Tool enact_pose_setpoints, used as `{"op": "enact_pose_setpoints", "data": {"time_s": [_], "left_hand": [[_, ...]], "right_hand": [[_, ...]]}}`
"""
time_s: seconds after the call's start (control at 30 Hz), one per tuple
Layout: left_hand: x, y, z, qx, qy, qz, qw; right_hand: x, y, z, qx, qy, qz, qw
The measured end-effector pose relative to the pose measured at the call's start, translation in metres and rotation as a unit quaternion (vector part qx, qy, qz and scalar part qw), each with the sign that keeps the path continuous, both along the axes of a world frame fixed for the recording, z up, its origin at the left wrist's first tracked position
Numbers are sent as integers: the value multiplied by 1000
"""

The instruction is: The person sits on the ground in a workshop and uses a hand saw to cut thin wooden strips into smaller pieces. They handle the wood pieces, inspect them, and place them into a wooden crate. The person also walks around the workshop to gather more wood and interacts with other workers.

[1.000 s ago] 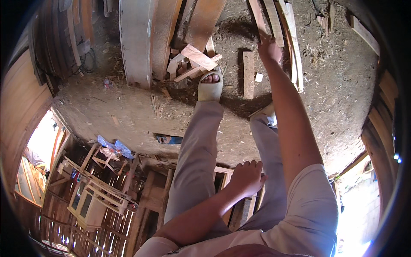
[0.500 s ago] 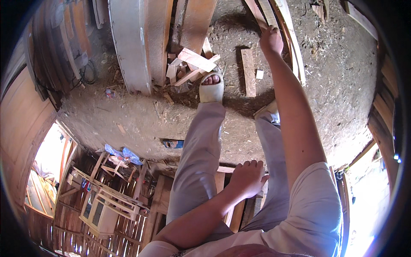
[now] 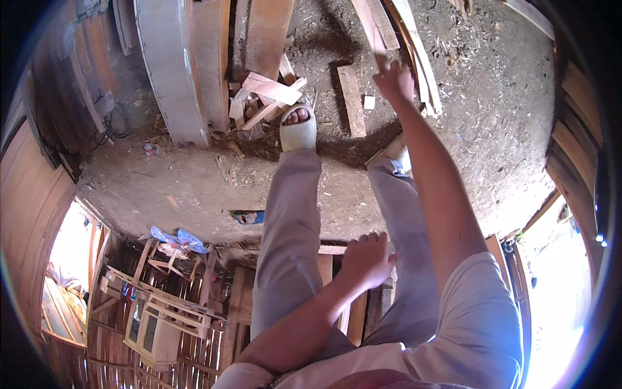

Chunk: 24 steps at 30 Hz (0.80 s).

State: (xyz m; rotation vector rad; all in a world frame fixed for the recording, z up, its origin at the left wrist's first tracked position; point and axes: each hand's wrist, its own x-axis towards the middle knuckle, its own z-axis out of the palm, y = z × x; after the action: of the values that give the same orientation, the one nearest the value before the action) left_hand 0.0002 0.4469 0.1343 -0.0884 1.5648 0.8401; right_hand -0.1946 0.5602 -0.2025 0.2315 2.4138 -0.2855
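In the head view, the right hand [image 3: 394,81] reaches out to a long thin wooden strip [image 3: 374,29] on the dirt floor [image 3: 492,110], fingers closed around its near end. The left hand [image 3: 366,259], loosely curled and empty, hangs above the grey trousers [image 3: 288,220], well short of that strip. A sandalled foot [image 3: 298,126] steps just left of a short plank [image 3: 350,100], itself left of the strip.

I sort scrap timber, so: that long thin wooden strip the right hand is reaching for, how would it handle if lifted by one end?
The long thin strip looks slender, so probably light and springy. It lies among other slats, so it may snag.
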Motion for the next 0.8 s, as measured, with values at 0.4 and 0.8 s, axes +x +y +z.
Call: {"op": "enact_pose_setpoints", "data": {"time_s": [0.4,0.8], "left_hand": [[-27,-25,-38,-138,23,538,831],[-1,-11,-41,-144,-43,386,910]], "right_hand": [[122,25,231,-457,-454,74,761],[19,117,0,89,71,41,993]]}}
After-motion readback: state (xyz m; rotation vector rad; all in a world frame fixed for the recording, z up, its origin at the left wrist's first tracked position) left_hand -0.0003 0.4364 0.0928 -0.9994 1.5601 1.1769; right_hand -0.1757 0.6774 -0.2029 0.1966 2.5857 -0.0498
